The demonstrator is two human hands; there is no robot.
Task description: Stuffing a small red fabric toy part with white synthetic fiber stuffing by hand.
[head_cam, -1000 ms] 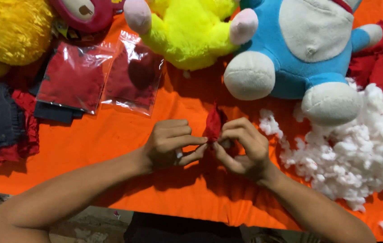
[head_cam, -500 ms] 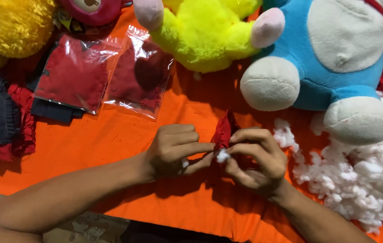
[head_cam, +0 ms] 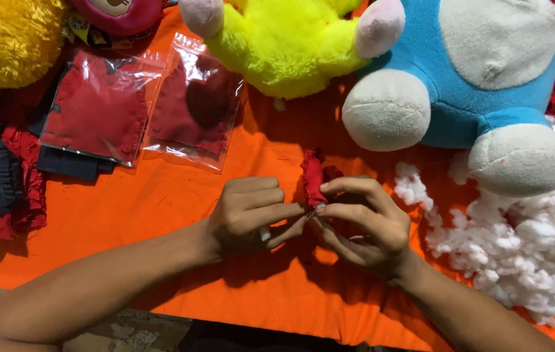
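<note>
1. Left hand (head_cam: pixel 248 218): fingers curled, index and thumb extended toward the right hand, pinching the lower edge of a small red fabric piece (head_cam: pixel 314 177). A speck of white shows near the thumb (stuffing, probably).
2. Right hand (head_cam: pixel 363 225): fingers arched over, tips closed on the same red piece from the other side. The piece stands up between the two hands, just above the fingertips.
3. Just right of the right hand: a loose heap of white stuffing (head_cam: pixel 525 251), spreading to the cloth's edge.
4. Beyond the hands: blue plush toy (head_cam: pixel 479 72), its pale foot near the red piece; yellow-green plush toy (head_cam: pixel 284 45) to its left.
5. Further left of the left hand: two clear bags of red fabric (head_cam: pixel 144 111) on the orange cloth (head_cam: pixel 160 208).
6. Risk, as I judge it: the grip is fingertip-only on a small soft piece, so a slip could let stuffing squeeze out or drop it into the heap.
</note>
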